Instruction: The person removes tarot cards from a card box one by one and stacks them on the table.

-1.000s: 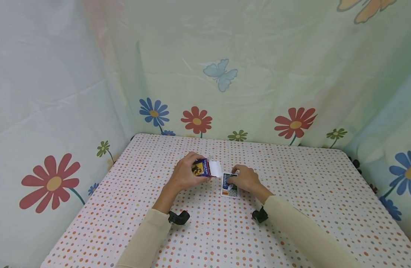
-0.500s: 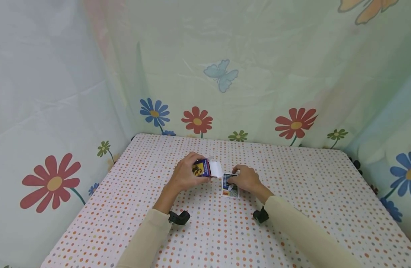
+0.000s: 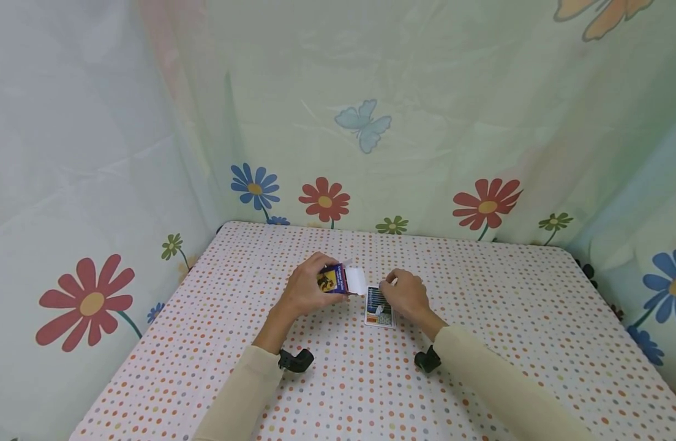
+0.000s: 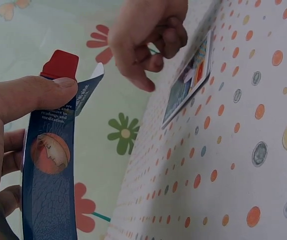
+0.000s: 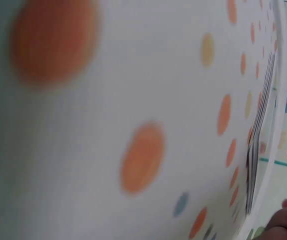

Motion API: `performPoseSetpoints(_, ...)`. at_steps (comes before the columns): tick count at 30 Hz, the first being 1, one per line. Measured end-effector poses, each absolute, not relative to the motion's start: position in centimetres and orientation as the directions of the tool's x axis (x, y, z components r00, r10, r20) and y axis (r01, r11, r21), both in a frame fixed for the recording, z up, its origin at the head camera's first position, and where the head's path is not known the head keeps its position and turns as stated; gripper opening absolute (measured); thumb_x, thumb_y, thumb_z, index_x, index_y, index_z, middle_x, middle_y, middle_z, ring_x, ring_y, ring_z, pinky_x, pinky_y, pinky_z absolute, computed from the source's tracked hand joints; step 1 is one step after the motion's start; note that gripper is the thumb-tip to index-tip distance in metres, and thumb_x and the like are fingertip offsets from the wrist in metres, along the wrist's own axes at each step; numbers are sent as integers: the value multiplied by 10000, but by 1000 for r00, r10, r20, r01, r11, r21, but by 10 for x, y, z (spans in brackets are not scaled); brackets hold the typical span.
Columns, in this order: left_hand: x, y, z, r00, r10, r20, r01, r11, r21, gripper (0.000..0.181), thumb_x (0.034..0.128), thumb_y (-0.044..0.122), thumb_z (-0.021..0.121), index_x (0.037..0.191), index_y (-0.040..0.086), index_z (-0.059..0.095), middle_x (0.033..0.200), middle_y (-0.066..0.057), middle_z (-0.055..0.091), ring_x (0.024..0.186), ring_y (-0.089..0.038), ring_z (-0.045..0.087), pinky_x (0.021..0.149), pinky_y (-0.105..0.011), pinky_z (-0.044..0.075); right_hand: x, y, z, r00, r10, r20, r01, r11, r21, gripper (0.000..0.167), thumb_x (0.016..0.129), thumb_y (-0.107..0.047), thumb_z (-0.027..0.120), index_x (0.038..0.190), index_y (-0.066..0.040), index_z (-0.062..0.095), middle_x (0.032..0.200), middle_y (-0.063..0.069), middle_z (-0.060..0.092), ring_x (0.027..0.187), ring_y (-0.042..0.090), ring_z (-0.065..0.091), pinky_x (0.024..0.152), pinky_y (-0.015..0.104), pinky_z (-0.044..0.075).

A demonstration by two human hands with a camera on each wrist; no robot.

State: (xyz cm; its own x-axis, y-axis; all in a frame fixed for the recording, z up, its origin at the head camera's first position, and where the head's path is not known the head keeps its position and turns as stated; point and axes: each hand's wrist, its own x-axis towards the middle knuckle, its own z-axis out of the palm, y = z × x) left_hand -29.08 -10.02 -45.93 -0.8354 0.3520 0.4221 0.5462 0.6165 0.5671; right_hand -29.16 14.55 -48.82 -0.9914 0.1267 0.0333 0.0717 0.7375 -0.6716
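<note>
In the head view my left hand [image 3: 304,289] grips a small dark blue card box [image 3: 331,279] with a yellow picture, its white flap standing out to the right. The left wrist view shows the thumb on the upper part of the box [image 4: 51,175], beside a red tab, and fingers behind it. Right of the box lies a small stack of picture cards [image 3: 378,311], flat on the table. My right hand [image 3: 406,295] is over the stack's upper right corner. From the left wrist, that hand [image 4: 151,37] appears above the cards [image 4: 191,77], fingers loosely bent, nothing visible in them.
A white dotted cloth covers the table [image 3: 338,386]. Curtains with printed flowers and butterflies [image 3: 365,125] hang behind and at both sides. Black wrist mounts [image 3: 296,360] sit on both forearms. The right wrist view shows the cards' layered edges [image 5: 259,130].
My right hand's fingers have drawn back from the face of the cards to the stack's upper right corner, uncovering more of the top card. The left hand keeps its grip on the card box.
</note>
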Motion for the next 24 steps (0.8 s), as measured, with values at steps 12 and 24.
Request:
performPoseSetpoints(12,-292,-100,-462,-825,366,431,562,618,550,673,688,330,950,1260,159,637,1205,14,617,1066,-183,596,914,-402,535,-282,125,-486,-913,133,387,-252,562,-788,93,898,-98,595,842,-79,667,651,23,575,543,161,459,542,310,393)
performPoseSetpoints(24,-292,-98,-462,-809,390,440,585,608,537,662,693,339,941,1252,156,637,1210,10,622,1036,-173,596,891,-389,530,-274,114,-483,-862,85,499,-422,426,-801,37,908,-81,708,893,-54,688,715,17,616,627,150,528,565,232,432)
